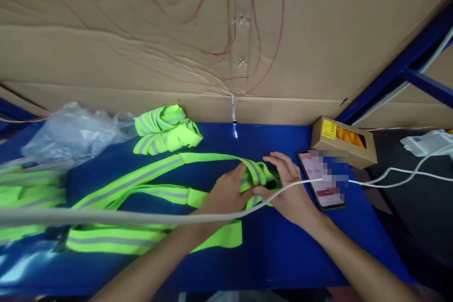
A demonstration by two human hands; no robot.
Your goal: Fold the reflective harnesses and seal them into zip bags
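Note:
A neon green strap with a grey stripe (141, 172) runs across the blue table, and its right end is bunched in a loop between my hands. My left hand (228, 191) is closed on the strap from the left side. On the loop's right side is my right hand (285, 186), its thumb and fingers curved around the strap. Another stretch of green strap (113, 240) lies nearer the front edge, partly behind my left forearm. Two rolled green straps (166, 130) rest at the back, left of centre.
A clear plastic bag (74, 134) and more green straps (31, 188) lie at the left. A phone (322, 184) and an open cardboard box (343, 141) stand right on the blue table (276, 255). A white cable (123, 217) crosses before my hands. Cardboard (300, 56) rises behind.

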